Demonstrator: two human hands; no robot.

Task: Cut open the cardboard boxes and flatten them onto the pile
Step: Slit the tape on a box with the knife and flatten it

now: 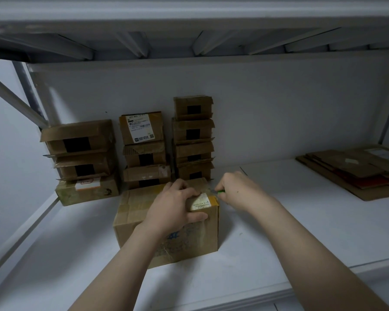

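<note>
Box of brown taped cardboard stands front-centre on the white shelf board. Likely light, stiff-walled, tape slick; best braced on top, clear of the seam. Left hand grips its top right corner. Right hand clenches a green-handled cutter at that edge. Flattened cardboard pile lies well apart, right.

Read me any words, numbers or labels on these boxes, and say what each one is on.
Nothing can be quoted.
Shipping label on the middle stack's top box: too small.
White sticker on the front box: blurred.
Blue handwriting on that box's front: illegible.
Orange-white sticker on the bottom left box: blurred.
</note>
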